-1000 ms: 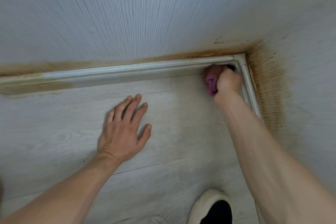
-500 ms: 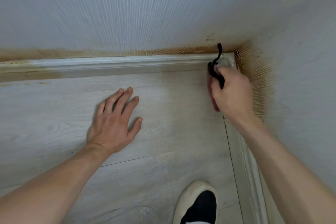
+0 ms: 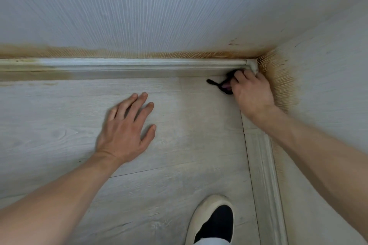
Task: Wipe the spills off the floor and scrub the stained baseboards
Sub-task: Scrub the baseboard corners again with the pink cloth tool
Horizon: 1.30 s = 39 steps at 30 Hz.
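Observation:
My right hand [image 3: 252,93] is closed on a purple cloth with a black loop [image 3: 223,85], pressing it into the room corner where the two baseboards meet. Only a small bit of purple shows under my fingers; the black loop sticks out to the left over the floor. The far baseboard [image 3: 123,67] runs along the wall, whitish in its middle and brown-stained at its left end [image 3: 29,74]. The right baseboard [image 3: 262,165] runs toward me under my forearm. My left hand [image 3: 127,127] lies flat on the pale wood-look floor [image 3: 179,165], fingers spread.
Brown staining marks the wallpaper just above the far baseboard [image 3: 119,53] and spreads up the right wall by the corner [image 3: 278,81]. My foot in a white and black shoe [image 3: 211,221] stands on the floor at the bottom, close to the right baseboard.
My right hand slid along the corner, from the far baseboard up to the corner top, then down to its base. The black loop swung from above the hand to its left. My left hand stayed planted.

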Each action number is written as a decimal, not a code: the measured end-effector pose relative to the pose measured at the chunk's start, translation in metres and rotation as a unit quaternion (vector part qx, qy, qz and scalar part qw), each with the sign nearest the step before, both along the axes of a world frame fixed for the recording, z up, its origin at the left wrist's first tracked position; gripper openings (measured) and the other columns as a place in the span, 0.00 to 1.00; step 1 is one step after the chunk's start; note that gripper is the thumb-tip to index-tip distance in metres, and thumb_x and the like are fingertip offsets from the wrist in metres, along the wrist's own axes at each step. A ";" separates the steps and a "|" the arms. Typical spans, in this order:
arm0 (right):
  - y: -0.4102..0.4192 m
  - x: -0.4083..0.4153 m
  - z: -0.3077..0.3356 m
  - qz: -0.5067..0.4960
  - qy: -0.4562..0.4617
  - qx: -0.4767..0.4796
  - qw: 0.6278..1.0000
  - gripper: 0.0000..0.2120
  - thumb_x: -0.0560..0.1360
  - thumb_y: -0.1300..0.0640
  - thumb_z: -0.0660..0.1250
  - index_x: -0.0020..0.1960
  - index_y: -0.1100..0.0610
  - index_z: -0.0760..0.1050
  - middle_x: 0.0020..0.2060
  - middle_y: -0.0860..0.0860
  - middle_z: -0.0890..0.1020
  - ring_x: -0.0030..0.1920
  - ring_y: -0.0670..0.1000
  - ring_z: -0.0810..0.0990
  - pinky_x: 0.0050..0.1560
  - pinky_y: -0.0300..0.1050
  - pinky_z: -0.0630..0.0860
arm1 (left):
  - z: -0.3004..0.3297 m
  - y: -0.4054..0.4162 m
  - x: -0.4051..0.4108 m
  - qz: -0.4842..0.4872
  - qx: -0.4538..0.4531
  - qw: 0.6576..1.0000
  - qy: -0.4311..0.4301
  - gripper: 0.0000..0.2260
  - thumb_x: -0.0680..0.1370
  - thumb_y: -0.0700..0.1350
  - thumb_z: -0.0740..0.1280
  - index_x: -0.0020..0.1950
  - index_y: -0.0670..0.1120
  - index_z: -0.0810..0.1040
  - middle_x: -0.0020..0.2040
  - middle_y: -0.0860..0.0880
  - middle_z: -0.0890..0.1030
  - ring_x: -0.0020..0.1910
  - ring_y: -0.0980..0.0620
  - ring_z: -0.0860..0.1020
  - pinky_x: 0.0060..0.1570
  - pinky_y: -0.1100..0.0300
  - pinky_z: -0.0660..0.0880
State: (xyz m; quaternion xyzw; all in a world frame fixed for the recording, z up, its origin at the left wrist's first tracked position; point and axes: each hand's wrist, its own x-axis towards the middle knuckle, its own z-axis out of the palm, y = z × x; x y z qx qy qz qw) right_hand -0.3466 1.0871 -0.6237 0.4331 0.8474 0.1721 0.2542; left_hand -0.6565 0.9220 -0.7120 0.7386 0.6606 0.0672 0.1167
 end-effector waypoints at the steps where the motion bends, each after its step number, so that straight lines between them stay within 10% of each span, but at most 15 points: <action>1: 0.002 -0.006 -0.007 -0.020 -0.007 0.004 1.000 0.08 0.70 0.64 0.69 0.48 0.63 0.83 0.48 0.60 0.82 0.50 0.62 0.80 0.49 0.54 0.76 | 0.000 0.000 -0.001 0.001 0.006 1.000 0.000 0.29 0.82 0.60 0.55 0.77 0.46 0.70 0.81 0.47 0.64 0.79 0.44 0.63 0.69 0.45 0.65; 12: -0.005 -0.027 -0.014 -0.077 -0.047 -0.024 0.996 0.13 0.79 0.62 0.58 0.56 0.62 0.79 0.51 0.59 0.82 0.51 0.59 0.81 0.45 0.50 0.77 | -0.002 0.000 0.000 0.002 0.007 1.000 0.000 0.29 0.82 0.60 0.55 0.77 0.47 0.70 0.81 0.47 0.64 0.79 0.44 0.63 0.70 0.45 0.65; 19: -0.059 -0.010 0.024 -0.174 -0.056 -0.232 0.955 0.14 0.84 0.56 0.57 0.66 0.57 0.75 0.58 0.55 0.80 0.56 0.55 0.80 0.46 0.46 0.76 | -0.003 0.000 0.001 0.006 -0.013 1.000 -0.005 0.29 0.81 0.63 0.54 0.77 0.48 0.70 0.81 0.48 0.64 0.79 0.46 0.62 0.71 0.45 0.65; 24: -0.060 -0.017 0.087 -0.483 0.318 -0.362 0.731 0.13 0.79 0.67 0.60 0.57 0.60 0.82 0.27 0.54 0.79 0.26 0.54 0.76 0.27 0.43 0.69 | 0.026 0.004 -0.003 -0.005 -0.128 0.991 -0.029 0.30 0.83 0.65 0.51 0.82 0.54 0.60 0.85 0.54 0.52 0.83 0.51 0.51 0.78 0.50 0.55; 29: -0.079 -0.053 0.190 -0.444 0.545 -0.349 0.620 0.13 0.78 0.64 0.67 0.49 0.49 0.87 0.45 0.50 0.88 0.49 0.54 0.85 0.52 0.47 0.77 | 0.110 0.046 0.004 0.015 -0.371 0.924 -0.089 0.27 0.85 0.60 0.56 0.80 0.47 0.66 0.83 0.47 0.60 0.80 0.45 0.61 0.76 0.53 0.61; 34: -0.096 -0.084 0.314 -0.375 0.715 -0.366 0.462 0.12 0.80 0.66 0.63 0.59 0.60 0.83 0.50 0.56 0.86 0.48 0.53 0.83 0.48 0.42 0.79 | 0.226 0.049 0.015 0.032 -0.271 0.918 -0.288 0.11 0.83 0.43 0.65 0.65 0.47 0.79 0.63 0.45 0.82 0.65 0.45 0.79 0.56 0.61 0.72; 39: -0.121 -0.116 0.412 -0.290 0.800 -0.340 0.400 0.12 0.81 0.62 0.63 0.61 0.65 0.80 0.50 0.62 0.85 0.46 0.58 0.85 0.46 0.47 0.83 | 0.374 0.035 -0.001 0.048 -0.189 0.820 -0.538 0.11 0.81 0.30 0.60 0.52 0.41 0.80 0.44 0.50 0.85 0.41 0.58 0.84 0.44 0.68 0.77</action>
